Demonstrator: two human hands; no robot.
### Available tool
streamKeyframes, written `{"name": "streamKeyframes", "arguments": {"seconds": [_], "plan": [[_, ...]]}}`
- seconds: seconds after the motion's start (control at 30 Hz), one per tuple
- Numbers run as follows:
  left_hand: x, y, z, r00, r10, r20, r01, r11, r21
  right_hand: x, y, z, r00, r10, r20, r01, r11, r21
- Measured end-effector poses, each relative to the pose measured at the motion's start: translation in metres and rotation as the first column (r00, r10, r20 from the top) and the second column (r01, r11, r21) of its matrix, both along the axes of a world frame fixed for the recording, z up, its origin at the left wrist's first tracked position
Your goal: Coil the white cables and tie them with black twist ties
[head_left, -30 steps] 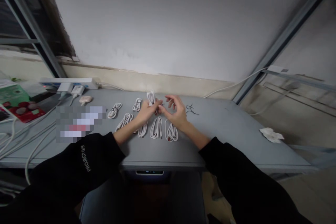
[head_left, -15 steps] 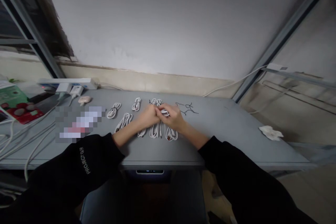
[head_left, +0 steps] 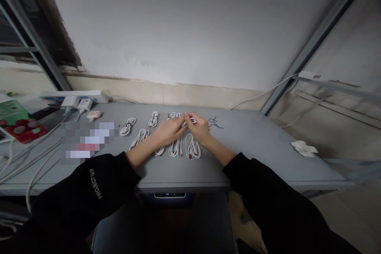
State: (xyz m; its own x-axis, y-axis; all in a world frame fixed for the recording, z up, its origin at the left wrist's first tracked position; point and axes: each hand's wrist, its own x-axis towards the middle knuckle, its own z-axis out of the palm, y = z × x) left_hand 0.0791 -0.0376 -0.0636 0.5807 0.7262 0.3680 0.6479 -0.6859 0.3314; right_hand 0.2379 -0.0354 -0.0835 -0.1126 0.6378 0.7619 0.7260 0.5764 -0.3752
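Note:
Over the middle of the desk my hands meet around a coiled white cable point(head_left: 193, 120). My left hand point(head_left: 172, 130) is closed, its fingertips pressed against the coil from the left. On the other side my right hand point(head_left: 199, 127) wraps it with thumb and fingers. Most of the coil is hidden by the fingers. Just behind my left hand lies another white cable bundle point(head_left: 175, 115), partly covered. Below the hands are loose cable coils point(head_left: 193, 149), one with a brown-tipped end. Thin black ties point(head_left: 214, 122) lie right of my right hand.
Two white cable bundles point(head_left: 127, 126) bound with black ties lie to the left. A power strip point(head_left: 101, 96) with plugged-in chargers stands at the back left, near a red and green box point(head_left: 22, 121). Crumpled white tissue point(head_left: 303, 148) is at the right edge. Metal posts flank the desk point(head_left: 256, 154).
My hands have shifted slightly up and to the right with the coiled cable, uncovering more of the coils below. The right hand now covers some of the black ties.

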Motion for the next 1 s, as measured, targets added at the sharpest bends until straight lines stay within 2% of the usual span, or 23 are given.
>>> {"name": "streamKeyframes", "arguments": {"seconds": [0.13,0.27,0.4,0.5,0.57,0.67,0.73,0.8,0.87,0.93,1.0], "plan": [[0.003,-0.004,0.003,0.988,0.039,-0.148,-0.027,0.996,0.082,0.003,0.004,0.003,0.992,-0.123,0.017,0.124,0.989,-0.075],[0.009,-0.008,0.003,0.963,0.082,-0.257,-0.044,0.988,0.150,0.003,0.004,0.009,0.961,-0.268,0.067,0.276,0.946,-0.171],[0.013,-0.009,0.002,0.944,0.118,-0.307,-0.067,0.983,0.173,0.003,0.004,0.014,0.943,-0.315,0.113,0.334,0.905,-0.263],[0.013,-0.009,0.001,0.933,0.120,-0.340,-0.067,0.984,0.164,0.005,0.006,0.016,0.970,-0.214,0.118,0.242,0.901,-0.359],[0.012,-0.007,-0.002,0.939,0.108,-0.327,-0.063,0.987,0.144,0.009,0.009,0.016,0.993,-0.070,0.095,0.104,0.893,-0.437],[0.009,-0.002,-0.009,0.973,0.091,-0.211,-0.076,0.994,0.077,0.022,0.018,0.015,0.992,0.130,-0.004,-0.110,0.827,-0.552],[0.006,0.004,-0.013,0.992,0.095,-0.078,-0.094,0.996,0.009,0.036,0.027,0.015,0.988,0.140,-0.070,-0.153,0.787,-0.598],[0.002,0.011,-0.014,0.991,0.110,0.078,-0.105,0.992,-0.064,0.054,0.038,0.013,0.998,0.019,-0.064,-0.053,0.806,-0.589],[0.000,0.016,-0.014,0.964,0.132,0.231,-0.102,0.985,-0.139,0.075,0.047,0.011,0.977,-0.209,0.039,0.195,0.814,-0.547],[-0.001,0.020,-0.013,0.917,0.166,0.363,-0.089,0.972,-0.219,0.093,0.053,0.008,0.910,-0.393,0.131,0.402,0.757,-0.515],[0.000,0.022,-0.011,0.860,0.209,0.466,-0.073,0.953,-0.293,0.107,0.056,0.005,0.872,-0.447,0.199,0.479,0.698,-0.532]]}}
